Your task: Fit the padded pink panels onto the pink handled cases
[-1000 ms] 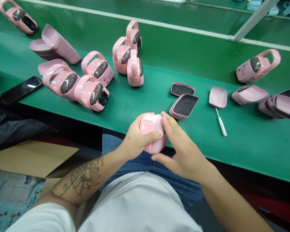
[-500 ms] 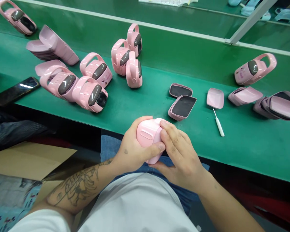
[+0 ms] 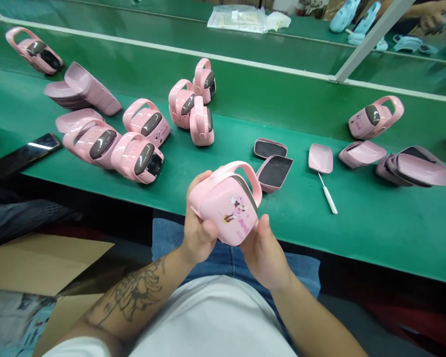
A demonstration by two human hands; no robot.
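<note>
Between my two hands is a pink handled device (image 3: 226, 210), a rounded casing with a carry handle, a dark panel along its top and a printed cartoon mouse figure facing me. My left hand (image 3: 198, 225) grips its left side, thumb on the front face. At the lower right, my right hand (image 3: 265, 250) supports it, fingers partly hidden behind it. It is held above my lap at the bench's front edge. Just beyond it lie pink-rimmed shell pieces with dark faces (image 3: 275, 172). A white-handled screwdriver (image 3: 329, 200) rests on the bench, its tip by a pink shell (image 3: 320, 158).
Several similar pink devices (image 3: 137, 157) stand on the green bench (image 3: 223, 173) at left and centre, another (image 3: 375, 117) at right. Stacked pink shells (image 3: 412, 166) lie far right, more (image 3: 91, 89) at left. A phone (image 3: 27, 154) lies left; an open carton (image 3: 40, 263) sits below.
The pink device has been turned in my hands, so its printed face and handle now show. My right hand has shifted from its top to its lower right side. The view has tilted up slightly.
</note>
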